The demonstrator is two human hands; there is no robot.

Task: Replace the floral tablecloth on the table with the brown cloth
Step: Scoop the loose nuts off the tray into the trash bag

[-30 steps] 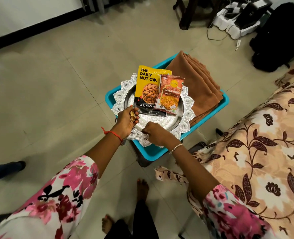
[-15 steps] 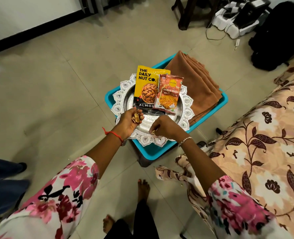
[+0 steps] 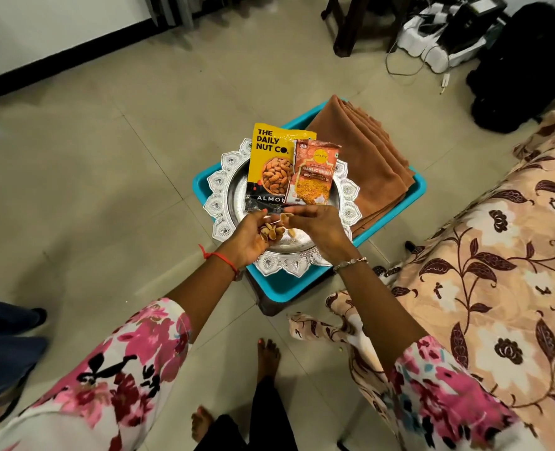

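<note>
Yellow pouch [image 3: 274, 164] reads "THE DAILY NUT CO." w/ "ALMON" partly visible; orange packet [image 3: 315, 172] reads "GARLIC BHUJIA", both lying on ornate silver tray [image 3: 219, 203] set in a teal bin [image 3: 413, 193]. Left hand [image 3: 250, 237] cupped palm-up, fingers curled round a pile of nut shells [image 3: 269, 232]; right hand [image 3: 318, 227] pinches 1 shell at fingertips, both over the tray's near side. Brown cloth [image 3: 360, 157] folded in bin beside tray; floral tablecloth [image 3: 497, 255] on table at right, corner hanging.
</note>
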